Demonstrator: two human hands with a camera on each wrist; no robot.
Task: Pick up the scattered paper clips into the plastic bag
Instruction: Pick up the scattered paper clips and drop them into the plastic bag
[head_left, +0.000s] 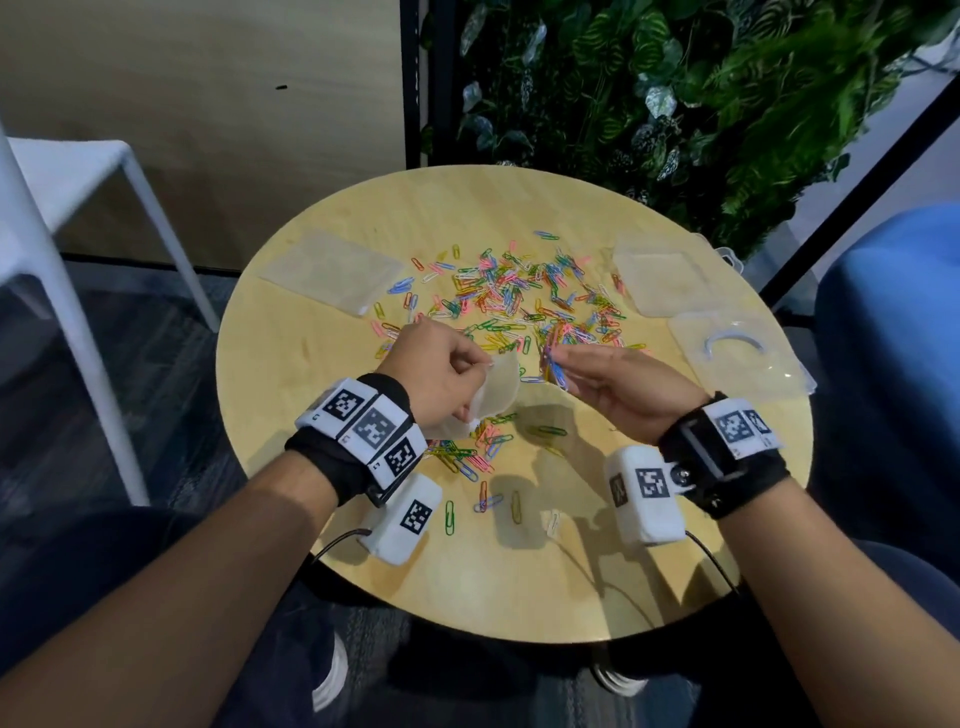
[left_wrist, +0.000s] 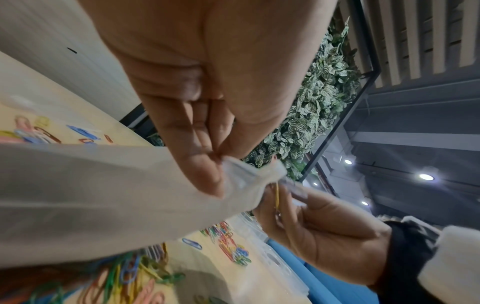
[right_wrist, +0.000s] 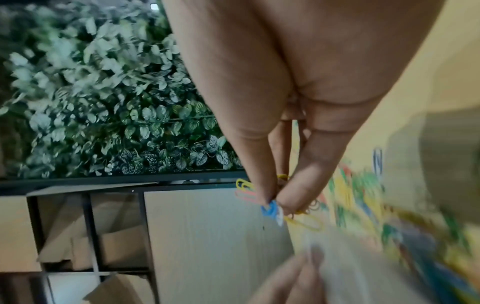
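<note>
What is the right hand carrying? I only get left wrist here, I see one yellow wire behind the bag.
Observer: The right hand pinches a bunch of paper clips: blue, yellow, pink.
Operator: Much left on the table?
Observer: Yes, a wide scattered heap mid-table, plus some near the wrists.
Operator: Other bags around?
Observer: The left hand holds the plastic bag; another flat bag lies far left.

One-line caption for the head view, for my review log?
Left hand holds plastic bag open while right hand brings pinched paper clips toward it.
</note>
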